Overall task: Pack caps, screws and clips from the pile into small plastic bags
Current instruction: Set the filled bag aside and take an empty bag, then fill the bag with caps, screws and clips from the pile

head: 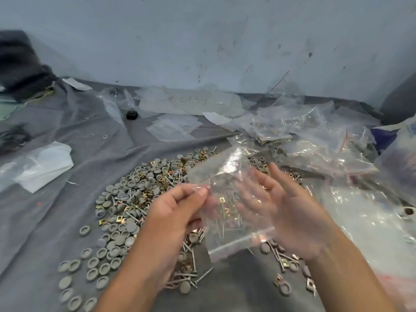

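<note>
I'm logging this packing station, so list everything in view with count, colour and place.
small plastic bag: one, clear, held between the hands, screws and clips inside
pile: many grey caps, silver screws, brass clips, centre
filled bags: many, clear, right
empty bags: a few, clear, behind the pile
cloth: one, grey, under everything
black block: one, rear
left hand: pinches the bag's edge
right hand: open against the bag
</note>
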`<action>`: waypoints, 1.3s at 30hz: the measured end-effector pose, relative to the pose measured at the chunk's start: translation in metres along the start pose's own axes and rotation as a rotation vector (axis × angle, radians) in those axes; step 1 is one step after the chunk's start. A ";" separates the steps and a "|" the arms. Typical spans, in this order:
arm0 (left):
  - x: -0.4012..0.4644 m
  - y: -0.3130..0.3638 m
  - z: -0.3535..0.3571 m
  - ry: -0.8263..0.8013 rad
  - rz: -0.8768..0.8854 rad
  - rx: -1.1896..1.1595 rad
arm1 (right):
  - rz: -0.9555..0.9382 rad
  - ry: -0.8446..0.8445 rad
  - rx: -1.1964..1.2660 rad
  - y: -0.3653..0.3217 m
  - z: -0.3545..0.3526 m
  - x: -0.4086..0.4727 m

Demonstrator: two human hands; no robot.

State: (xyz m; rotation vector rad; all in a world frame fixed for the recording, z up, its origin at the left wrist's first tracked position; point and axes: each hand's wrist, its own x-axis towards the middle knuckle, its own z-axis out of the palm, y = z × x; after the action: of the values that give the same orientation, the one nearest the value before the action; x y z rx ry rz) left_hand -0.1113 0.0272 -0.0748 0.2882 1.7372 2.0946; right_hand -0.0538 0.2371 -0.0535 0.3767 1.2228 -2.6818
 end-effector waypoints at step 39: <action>0.002 -0.006 -0.020 0.282 0.585 1.016 | -0.224 -0.220 -1.777 0.086 0.006 0.011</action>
State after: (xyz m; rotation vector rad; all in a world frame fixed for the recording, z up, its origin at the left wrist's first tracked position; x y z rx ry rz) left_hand -0.1207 0.0110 -0.0848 0.8956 3.0761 1.3788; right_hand -0.0433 0.1762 -0.1139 -0.3347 2.8152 -0.7700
